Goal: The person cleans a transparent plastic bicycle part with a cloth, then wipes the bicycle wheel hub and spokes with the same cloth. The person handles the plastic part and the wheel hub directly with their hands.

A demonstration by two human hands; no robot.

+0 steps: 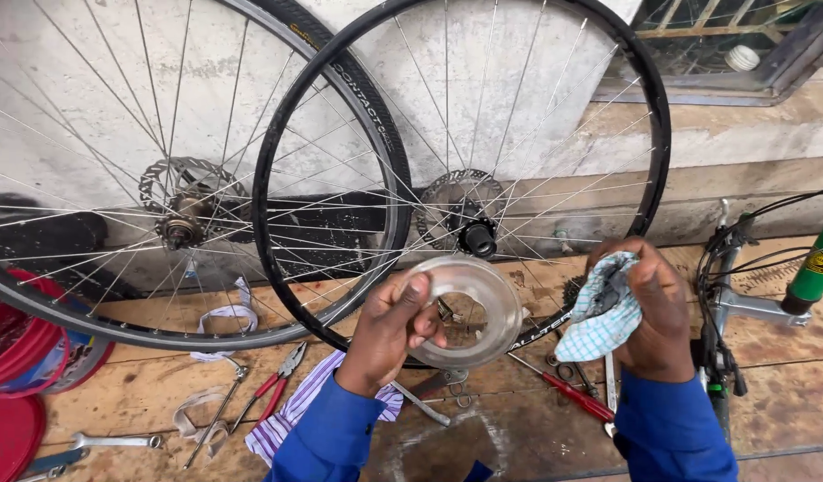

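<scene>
Clear plastic spoke-protector disc (pixel 467 310) held up at centre frame, pinched at its nine o'clock edge by the left hand (pixel 392 327), thumb pressed over the rim, fingers curled behind. Checked blue-and-white rag (pixel 603 314) bunched in the right hand (pixel 645 308) at three o'clock of the disc, fingers closed tight around the cloth, apart from the disc. Behind, at twelve o'clock, bare rim wheel (pixel 465 170) leaning on the wall, hub (pixel 478 237) just above the disc's top edge; tyred wheel (pixel 184 170) with brake rotor at ten o'clock, overlapped by the first. Down on the wooden floor (pixel 126 393): red-handled pliers (pixel 277 384) and spanner (pixel 117 441) at eight o'clock, striped cloth (pixel 295 406) under the left forearm, red-handled screwdriver (pixel 572 397) at five o'clock. Green bicycle frame (pixel 817 268) at three o'clock, far edge.

Judged as the wiping stage: disc presented, rag ready but not yet on it. Next move likely calling for rag brought across onto the disc face, with a steady edge pinch to avoid flexing the thin plastic.
</scene>
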